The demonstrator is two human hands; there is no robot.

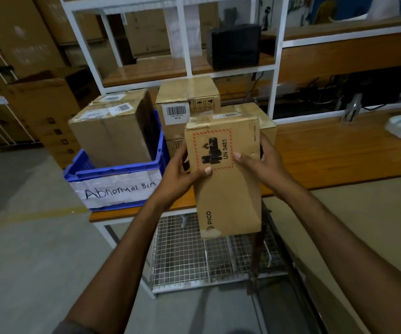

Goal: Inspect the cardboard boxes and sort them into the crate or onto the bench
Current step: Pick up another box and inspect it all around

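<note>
Cardboard box (226,186), long axis upright, gripped between left hand (180,174) and right hand (264,162); crate (112,174) lies leftward.

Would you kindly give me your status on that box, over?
Left hand, right hand both grip the PICO box, raised over the bench edge. Blue crate holds one cardboard box. Way to bench looks open.
</note>
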